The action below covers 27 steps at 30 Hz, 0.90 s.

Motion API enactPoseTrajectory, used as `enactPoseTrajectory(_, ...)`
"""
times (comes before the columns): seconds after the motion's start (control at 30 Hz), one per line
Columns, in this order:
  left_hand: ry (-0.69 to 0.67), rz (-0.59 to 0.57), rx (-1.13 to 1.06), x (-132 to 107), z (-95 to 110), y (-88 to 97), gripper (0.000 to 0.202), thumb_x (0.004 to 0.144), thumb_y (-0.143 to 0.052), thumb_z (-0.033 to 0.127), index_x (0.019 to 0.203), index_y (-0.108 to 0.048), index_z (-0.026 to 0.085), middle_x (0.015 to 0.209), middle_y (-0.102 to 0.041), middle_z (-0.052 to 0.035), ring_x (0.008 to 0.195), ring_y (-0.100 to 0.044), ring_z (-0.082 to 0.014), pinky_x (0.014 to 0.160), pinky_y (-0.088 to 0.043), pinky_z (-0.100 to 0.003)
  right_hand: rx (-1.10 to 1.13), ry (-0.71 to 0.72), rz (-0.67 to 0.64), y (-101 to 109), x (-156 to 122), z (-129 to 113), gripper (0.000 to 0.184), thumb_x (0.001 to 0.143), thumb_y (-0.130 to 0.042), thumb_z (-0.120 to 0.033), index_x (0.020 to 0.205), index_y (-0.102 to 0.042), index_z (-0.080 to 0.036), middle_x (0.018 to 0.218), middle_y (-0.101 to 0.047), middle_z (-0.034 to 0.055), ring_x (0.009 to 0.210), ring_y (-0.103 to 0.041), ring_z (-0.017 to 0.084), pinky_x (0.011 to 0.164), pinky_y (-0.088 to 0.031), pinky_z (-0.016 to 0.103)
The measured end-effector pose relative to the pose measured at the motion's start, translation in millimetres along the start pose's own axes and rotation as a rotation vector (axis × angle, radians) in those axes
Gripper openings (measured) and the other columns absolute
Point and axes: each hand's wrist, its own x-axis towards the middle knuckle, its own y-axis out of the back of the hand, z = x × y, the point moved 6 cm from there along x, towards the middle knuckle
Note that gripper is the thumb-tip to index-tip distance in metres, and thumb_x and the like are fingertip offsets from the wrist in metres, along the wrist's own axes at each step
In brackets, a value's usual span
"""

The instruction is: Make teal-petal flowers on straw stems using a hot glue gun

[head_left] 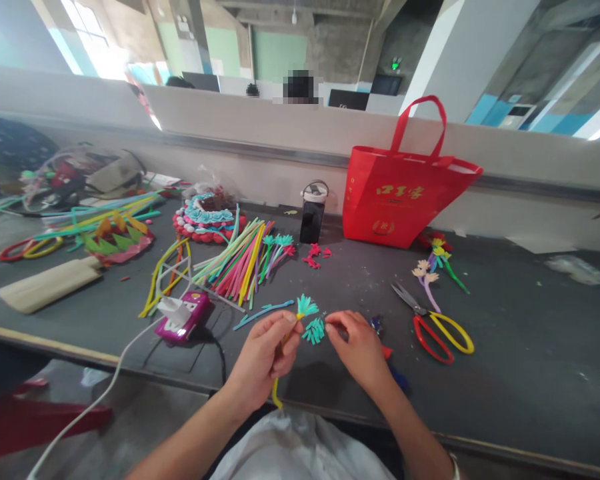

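My left hand is closed round a yellow stick that carries a teal fringed flower head at its top. My right hand pinches a loose teal fringed strip next to that stick, just under the flower head. Both hands hover above the near edge of the dark grey table. A teal stem piece lies on the table just left of the flower.
Red-and-yellow scissors lie right of my hands. A bundle of coloured sticks, a purple power strip with white cable, a black flask, a red bag, finished flowers and red scraps crowd the table behind.
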Motion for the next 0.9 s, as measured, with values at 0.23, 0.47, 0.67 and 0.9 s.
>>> enactPoseTrajectory(0.23, -0.015, 0.052, 0.003, -3.4, 2.8, 7.0, 0.023, 0.084, -0.064, 0.036, 0.076, -0.057, 0.015, 0.049, -0.037, 0.0094, 0.035, -0.023, -0.0011, 0.035, -0.015, -0.015, -0.139, 0.044, -0.166, -34.6, 27.0, -5.1, 0.02, 0.091, -0.052, -0.017, 0.089, -0.071, -0.023, 0.09, -0.069, 0.0046, 0.088, -0.064, 0.019, 0.076, -0.045, 0.027)
enactPoseTrajectory(0.47, 0.0, 0.04, 0.02, -5.8, -0.1, 4.8, 0.022, 0.086, -0.059, 0.035, 0.076, -0.057, 0.015, 0.049, -0.037, 0.0088, 0.036, -0.024, -0.0017, 0.035, -0.013, -0.015, -0.189, 0.128, -0.287, -73.4, 44.0, -32.8, 0.017, 0.086, -0.055, -0.016, 0.077, -0.07, -0.019, 0.088, -0.07, 0.0106, 0.091, -0.063, 0.024, 0.079, -0.045, 0.031)
enactPoseTrajectory(0.67, -0.006, 0.081, 0.055, -10.2, 3.8, 4.8, 0.024, 0.084, -0.06, 0.036, 0.072, -0.056, 0.016, 0.047, -0.034, 0.0094, 0.035, -0.022, -0.002, 0.034, -0.014, -0.015, -0.088, 0.096, -0.26, -65.0, 36.8, -37.1, 0.016, 0.084, -0.053, -0.015, 0.074, -0.065, -0.016, 0.077, -0.07, 0.0103, 0.079, -0.065, 0.022, 0.072, -0.047, 0.029)
enactPoseTrajectory(0.9, 0.0, 0.127, 0.113, -6.8, 0.8, 5.9, 0.026, 0.08, -0.063, 0.038, 0.068, -0.056, 0.016, 0.045, -0.03, 0.0101, 0.038, -0.017, -0.0027, 0.035, -0.013, -0.016, 0.164, 0.033, -0.135, 16.1, -2.3, -26.2, 0.017, 0.093, -0.045, -0.024, 0.09, -0.061, -0.019, 0.076, -0.068, 0.0001, 0.064, -0.062, 0.013, 0.059, -0.05, 0.022)
